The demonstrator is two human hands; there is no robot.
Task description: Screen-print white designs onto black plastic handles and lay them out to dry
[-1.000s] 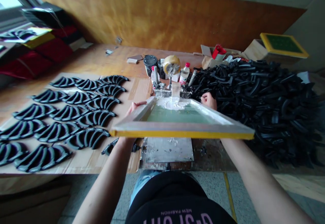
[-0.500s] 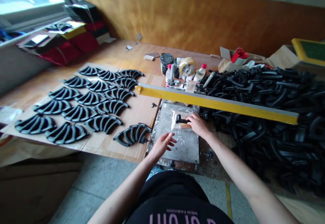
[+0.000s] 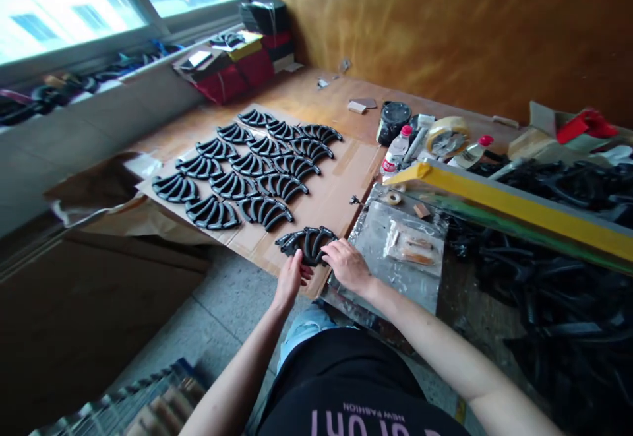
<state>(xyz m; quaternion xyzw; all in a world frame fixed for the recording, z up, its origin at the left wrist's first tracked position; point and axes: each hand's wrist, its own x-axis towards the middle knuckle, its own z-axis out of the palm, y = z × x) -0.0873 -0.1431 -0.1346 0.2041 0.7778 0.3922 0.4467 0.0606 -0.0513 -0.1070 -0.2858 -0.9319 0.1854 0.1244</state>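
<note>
A short row of curved black parts [image 3: 310,243] lies near the front edge of the cardboard sheet [image 3: 341,188]. At its near side, my left hand [image 3: 293,279] has its fingers closed on the parts. On the row's right end are the curled fingers of my right hand [image 3: 347,264], closed on a black part. Several more fan-shaped groups of black parts [image 3: 257,210] rest on the cardboard farther left. To the right, the metal plate [image 3: 380,284] bears a taped patch with light brown pieces [image 3: 415,251].
A yellow bar [image 3: 524,202] extends over the right side, above a large heap of black parts [image 3: 568,284]. Bottles with red caps [image 3: 396,151], a roll of tape [image 3: 448,136] and a dark tub [image 3: 393,123] stand behind the plate. Red boxes [image 3: 232,78] sit by the window.
The view has swung left. My right hand has moved from the metal plate to the row on the cardboard with the black part, and my left hand has come to the row's near side.
</note>
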